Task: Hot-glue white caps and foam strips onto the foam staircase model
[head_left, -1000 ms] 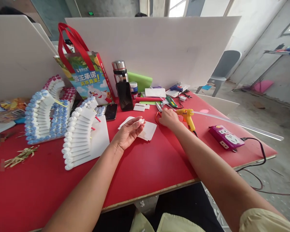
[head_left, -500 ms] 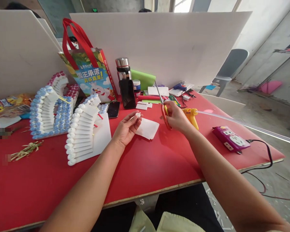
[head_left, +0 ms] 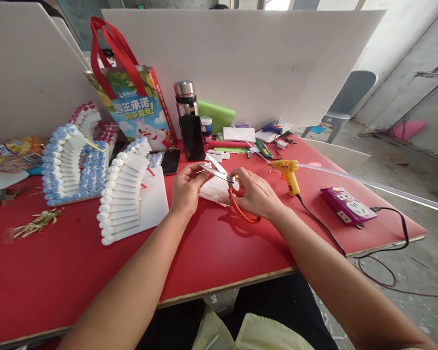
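My right hand grips the orange handles of a pair of scissors. The scissor blades are spread and point left toward my left hand. Pinched in the left fingertips is a small white piece, mostly hidden by the fingers and a blade, so its kind is unclear. Beneath both hands lie thin white sheets on the red table. To the left stands a curved white paper piece edged with a row of white rolled tubes.
A yellow glue gun and a purple power strip with cords are on the right. Behind are a phone, a steel flask and a printed bag. Blue-tipped rolled tubes stand at left.
My right hand has brought the scissors left and down, and their blades have opened beside the white piece. The left hand has turned slightly. The view has tilted a little.
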A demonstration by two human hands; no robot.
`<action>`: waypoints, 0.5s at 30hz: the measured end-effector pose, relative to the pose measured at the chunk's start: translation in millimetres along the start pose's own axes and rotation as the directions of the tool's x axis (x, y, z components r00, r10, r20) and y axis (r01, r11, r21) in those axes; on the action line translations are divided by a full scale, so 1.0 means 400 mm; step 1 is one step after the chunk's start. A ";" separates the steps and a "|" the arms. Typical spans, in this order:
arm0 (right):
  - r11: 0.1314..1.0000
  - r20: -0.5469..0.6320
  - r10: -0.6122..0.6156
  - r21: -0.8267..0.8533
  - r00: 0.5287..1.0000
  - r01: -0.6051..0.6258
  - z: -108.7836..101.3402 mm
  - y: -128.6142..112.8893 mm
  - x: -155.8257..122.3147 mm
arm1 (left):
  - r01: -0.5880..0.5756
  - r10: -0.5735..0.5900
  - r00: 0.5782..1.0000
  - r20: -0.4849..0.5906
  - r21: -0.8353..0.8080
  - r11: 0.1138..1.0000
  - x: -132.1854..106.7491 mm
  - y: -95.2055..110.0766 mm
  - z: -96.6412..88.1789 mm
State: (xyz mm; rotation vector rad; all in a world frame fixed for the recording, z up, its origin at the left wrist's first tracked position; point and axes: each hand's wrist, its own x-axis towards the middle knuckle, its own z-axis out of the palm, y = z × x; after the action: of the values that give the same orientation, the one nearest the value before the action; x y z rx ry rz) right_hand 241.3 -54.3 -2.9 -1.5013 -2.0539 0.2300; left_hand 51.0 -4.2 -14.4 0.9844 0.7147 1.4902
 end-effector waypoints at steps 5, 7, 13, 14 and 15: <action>1.000 -0.004 -0.024 -0.015 1.000 0.024 0.007 -0.006 -0.002 | -0.058 0.055 0.998 0.027 0.118 0.991 -0.007 0.002 0.004; 1.000 -0.005 -0.024 -0.019 1.000 0.024 0.008 -0.004 -0.001 | -0.068 0.066 0.998 0.022 0.148 0.987 -0.011 0.004 0.006; 1.000 -0.003 -0.017 0.016 1.000 0.017 0.014 -0.003 -0.001 | -0.043 0.045 0.999 -0.009 0.187 0.981 -0.015 0.004 0.009; 1.000 0.003 -0.013 0.026 1.000 0.013 0.014 -0.004 -0.002 | -0.045 0.049 0.999 -0.015 0.191 0.981 -0.014 0.003 0.008; 0.999 0.008 -0.008 0.036 1.000 0.008 0.015 -0.005 -0.002 | -0.049 0.054 0.998 -0.020 0.195 0.979 -0.013 0.002 0.007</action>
State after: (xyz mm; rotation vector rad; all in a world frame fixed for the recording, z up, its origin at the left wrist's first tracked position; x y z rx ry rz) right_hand 236.6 -54.8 -7.0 -1.4727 -2.0514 0.2689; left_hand 52.9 -9.7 -13.5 1.1415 0.8715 1.4998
